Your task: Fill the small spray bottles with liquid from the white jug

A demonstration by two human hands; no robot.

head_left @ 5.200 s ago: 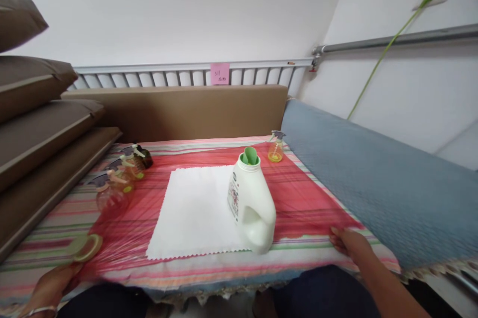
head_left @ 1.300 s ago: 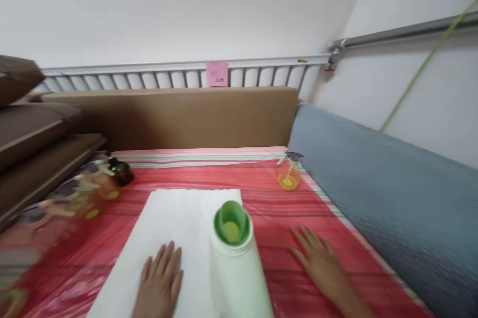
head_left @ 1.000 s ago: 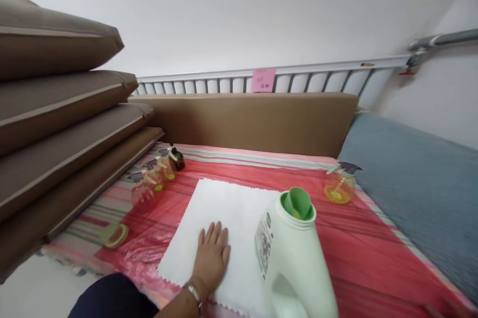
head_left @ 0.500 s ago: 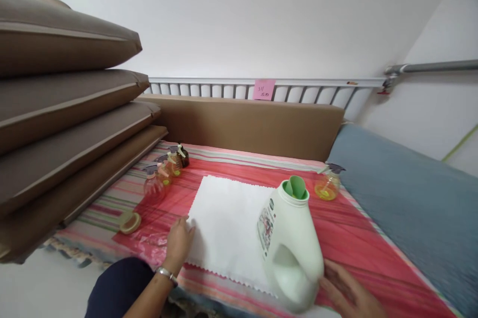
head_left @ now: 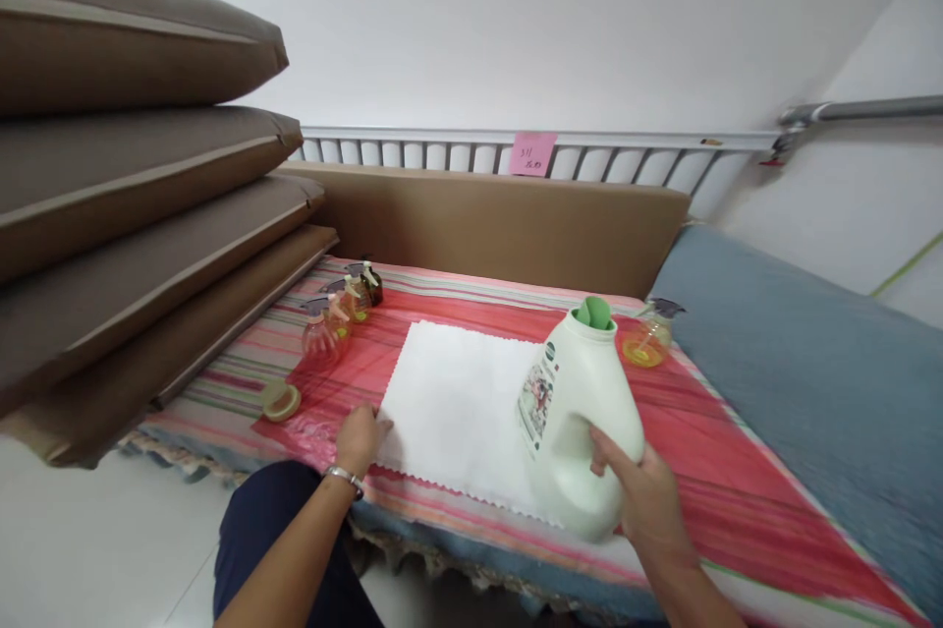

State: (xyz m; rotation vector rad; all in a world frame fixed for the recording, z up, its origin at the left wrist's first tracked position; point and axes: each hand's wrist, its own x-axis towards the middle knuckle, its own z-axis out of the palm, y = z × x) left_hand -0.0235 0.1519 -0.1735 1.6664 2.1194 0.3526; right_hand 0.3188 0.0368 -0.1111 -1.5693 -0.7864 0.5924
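A pale green laundry detergent bottle [head_left: 582, 392] stands over the right part of a white cloth [head_left: 449, 392] with a scalloped edge. In its neck sits a green cup-shaped pouring insert [head_left: 593, 313], with no cap on it. My right hand [head_left: 648, 495] is closed around the bottle's handle, fingers passing into the handle opening. At the cloth's left edge rests my left hand [head_left: 362, 436], its thumb and finger apart and touching the border; the other fingers are partly hidden. Left of that hand lies a round pale yellow-green lid [head_left: 281, 400].
Several pump bottles [head_left: 321, 341] stand in a row at the left. Another pump bottle [head_left: 646, 338] with yellow liquid is at the right. Brown cushions [head_left: 147, 156] are stacked on the left. A long brown board [head_left: 478, 225] closes off the back before a radiator [head_left: 442, 154].
My right hand has moved from beside the bottle's base onto its handle and taken hold. My left hand stays by the cloth's edge. The view has shifted slightly.
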